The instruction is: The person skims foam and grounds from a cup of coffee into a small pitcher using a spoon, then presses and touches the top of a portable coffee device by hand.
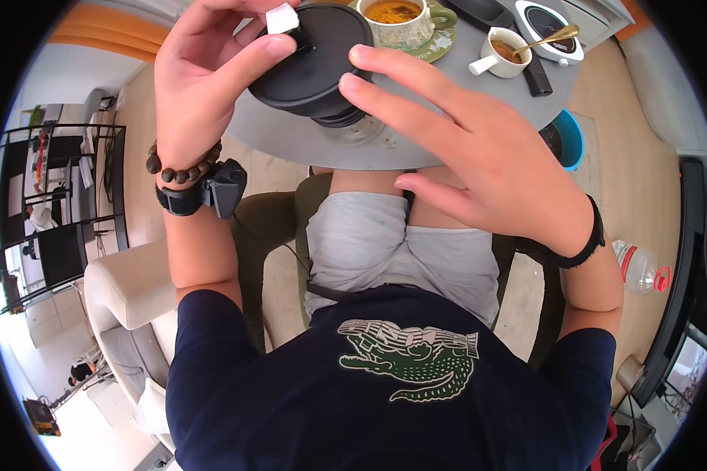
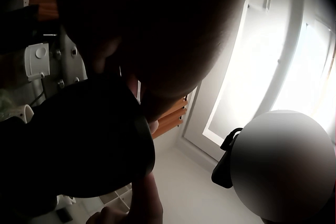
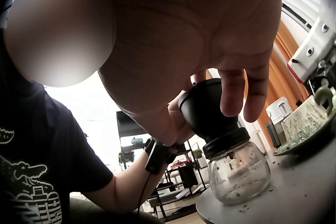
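A black grinder-like device (image 1: 326, 74) with a round black top stands at the table's near edge. Its clear glass base (image 3: 239, 176) holds some dark specks. My left hand (image 1: 200, 74) pinches the black, white-tipped knob (image 1: 283, 20) on top between thumb and fingers. The right hand (image 1: 479, 153) has its fingers extended, two fingertips at the device's right rim; in the right wrist view this hand (image 3: 199, 29) hangs over the black upper part (image 3: 207, 108). In the left wrist view the device (image 2: 89, 140) is a dark shape.
On the grey table (image 1: 283, 133) a patterned cup (image 1: 397, 31) of orange-brown drink stands on a green saucer (image 1: 440, 47). Further right are a small white cup (image 1: 487, 64) with a gold spoon (image 1: 550, 38) and a white scale (image 1: 548, 35). A blue bin (image 1: 573, 141) is beyond the edge.
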`<move>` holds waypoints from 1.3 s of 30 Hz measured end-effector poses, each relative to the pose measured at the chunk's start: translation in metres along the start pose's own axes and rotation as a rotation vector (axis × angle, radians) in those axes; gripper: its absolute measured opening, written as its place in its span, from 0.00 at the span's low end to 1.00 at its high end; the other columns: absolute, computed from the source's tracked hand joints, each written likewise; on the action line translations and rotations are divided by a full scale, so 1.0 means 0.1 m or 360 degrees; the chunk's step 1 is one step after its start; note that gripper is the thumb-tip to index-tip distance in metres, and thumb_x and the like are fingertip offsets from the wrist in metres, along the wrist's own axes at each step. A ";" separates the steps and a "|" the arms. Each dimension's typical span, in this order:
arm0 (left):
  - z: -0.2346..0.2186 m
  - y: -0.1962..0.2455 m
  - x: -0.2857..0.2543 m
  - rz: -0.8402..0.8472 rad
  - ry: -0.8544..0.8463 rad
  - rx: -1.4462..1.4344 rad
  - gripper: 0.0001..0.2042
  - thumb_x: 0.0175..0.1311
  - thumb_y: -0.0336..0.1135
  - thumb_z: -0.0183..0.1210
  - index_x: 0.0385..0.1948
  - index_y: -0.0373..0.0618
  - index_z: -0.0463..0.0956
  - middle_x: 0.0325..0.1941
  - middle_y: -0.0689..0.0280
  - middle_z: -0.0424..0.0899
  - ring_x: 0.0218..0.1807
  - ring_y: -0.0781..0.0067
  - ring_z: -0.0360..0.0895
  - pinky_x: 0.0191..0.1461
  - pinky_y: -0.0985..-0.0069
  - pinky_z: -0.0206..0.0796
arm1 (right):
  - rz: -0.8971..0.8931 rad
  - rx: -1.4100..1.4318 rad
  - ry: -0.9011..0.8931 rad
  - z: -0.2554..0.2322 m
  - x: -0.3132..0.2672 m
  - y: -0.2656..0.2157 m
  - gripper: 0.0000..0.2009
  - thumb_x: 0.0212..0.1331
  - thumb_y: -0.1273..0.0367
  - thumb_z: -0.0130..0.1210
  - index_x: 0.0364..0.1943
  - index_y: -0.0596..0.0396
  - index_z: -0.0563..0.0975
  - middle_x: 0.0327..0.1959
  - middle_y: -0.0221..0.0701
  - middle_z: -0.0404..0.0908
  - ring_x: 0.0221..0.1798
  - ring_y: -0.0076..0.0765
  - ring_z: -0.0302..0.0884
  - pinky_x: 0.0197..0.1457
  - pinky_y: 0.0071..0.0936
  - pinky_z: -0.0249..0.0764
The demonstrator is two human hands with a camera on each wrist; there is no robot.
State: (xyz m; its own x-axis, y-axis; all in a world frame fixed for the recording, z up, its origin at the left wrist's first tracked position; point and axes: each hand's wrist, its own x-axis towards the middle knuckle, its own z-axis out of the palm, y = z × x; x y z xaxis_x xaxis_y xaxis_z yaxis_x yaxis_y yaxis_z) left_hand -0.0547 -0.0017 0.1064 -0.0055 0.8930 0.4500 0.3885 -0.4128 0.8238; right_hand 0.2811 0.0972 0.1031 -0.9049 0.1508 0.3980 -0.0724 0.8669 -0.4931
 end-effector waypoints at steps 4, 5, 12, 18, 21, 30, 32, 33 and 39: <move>0.20 0.35 0.00 -0.0143 0.0287 0.0363 0.25 0.62 0.25 0.80 0.62 0.31 0.85 0.57 0.56 0.94 0.58 0.64 0.90 0.67 0.66 0.81 | 0.0029 0.0040 -0.0011 0.00 0.02 -0.02 0.50 0.47 0.78 0.77 0.82 0.46 0.73 0.87 0.39 0.68 0.76 0.58 0.80 0.66 0.44 0.86; 0.22 0.37 0.01 -0.0152 0.0303 0.0369 0.25 0.62 0.25 0.80 0.62 0.31 0.85 0.57 0.56 0.94 0.58 0.64 0.90 0.67 0.66 0.81 | 0.0016 0.0049 -0.0023 0.01 0.03 -0.03 0.50 0.47 0.78 0.77 0.82 0.46 0.73 0.87 0.39 0.68 0.76 0.58 0.80 0.66 0.44 0.86; 0.28 0.27 -0.04 -0.0280 0.0392 0.0093 0.24 0.65 0.23 0.79 0.64 0.31 0.86 0.58 0.56 0.95 0.56 0.66 0.92 0.62 0.68 0.86 | 0.0025 0.0002 -0.0003 0.02 0.07 -0.05 0.49 0.47 0.77 0.78 0.82 0.47 0.74 0.87 0.39 0.68 0.81 0.59 0.75 0.78 0.46 0.80; 0.33 0.63 0.05 -0.0596 0.0313 0.0379 0.19 0.66 0.27 0.80 0.58 0.35 0.90 0.55 0.60 0.97 0.54 0.70 0.93 0.60 0.72 0.86 | -0.0022 -0.0072 -0.0008 0.03 0.10 -0.04 0.48 0.50 0.76 0.77 0.83 0.49 0.73 0.87 0.41 0.68 0.83 0.60 0.74 0.80 0.47 0.78; 0.31 0.31 -0.06 -0.0491 0.0368 0.0326 0.17 0.67 0.29 0.80 0.55 0.36 0.92 0.54 0.61 0.97 0.54 0.73 0.93 0.60 0.73 0.86 | 0.0056 -0.0038 -0.0051 0.02 0.08 -0.06 0.47 0.51 0.76 0.76 0.83 0.50 0.73 0.87 0.43 0.68 0.83 0.61 0.73 0.81 0.48 0.77; 0.47 0.36 0.02 -0.0226 0.0371 0.0134 0.18 0.69 0.30 0.79 0.57 0.33 0.90 0.54 0.60 0.96 0.53 0.72 0.92 0.60 0.74 0.85 | 0.0106 -0.0007 -0.0080 0.02 0.07 -0.06 0.47 0.52 0.76 0.76 0.83 0.51 0.73 0.87 0.43 0.68 0.84 0.61 0.72 0.82 0.49 0.76; 0.48 0.34 0.02 -0.0204 0.0371 0.0119 0.17 0.69 0.29 0.78 0.56 0.33 0.90 0.54 0.60 0.96 0.52 0.71 0.92 0.60 0.73 0.84 | 0.0106 -0.0005 -0.0078 0.02 0.07 -0.06 0.47 0.52 0.76 0.76 0.83 0.51 0.74 0.87 0.43 0.68 0.84 0.61 0.73 0.82 0.49 0.76; 0.49 0.33 0.02 -0.0182 0.0373 0.0105 0.16 0.70 0.28 0.77 0.56 0.33 0.90 0.53 0.61 0.96 0.52 0.71 0.92 0.59 0.73 0.84 | 0.0111 -0.0004 -0.0082 0.02 0.07 -0.07 0.47 0.52 0.76 0.76 0.83 0.51 0.74 0.87 0.43 0.68 0.84 0.61 0.73 0.82 0.49 0.76; 0.43 0.18 -0.01 0.0107 0.0280 -0.0054 0.21 0.73 0.26 0.73 0.65 0.32 0.85 0.64 0.58 0.92 0.61 0.64 0.88 0.67 0.66 0.81 | 0.0120 -0.0019 -0.0082 0.03 0.08 -0.08 0.47 0.51 0.76 0.76 0.82 0.50 0.74 0.87 0.43 0.68 0.84 0.60 0.72 0.82 0.49 0.76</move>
State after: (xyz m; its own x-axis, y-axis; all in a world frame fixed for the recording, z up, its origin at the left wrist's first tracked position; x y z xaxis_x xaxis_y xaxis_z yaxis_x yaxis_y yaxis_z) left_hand -0.0078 -0.0019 0.1057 -0.1428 0.8193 0.5553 0.3621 -0.4789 0.7997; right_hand 0.2733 0.0902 0.1077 -0.9279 0.1918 0.3197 0.0015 0.8595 -0.5111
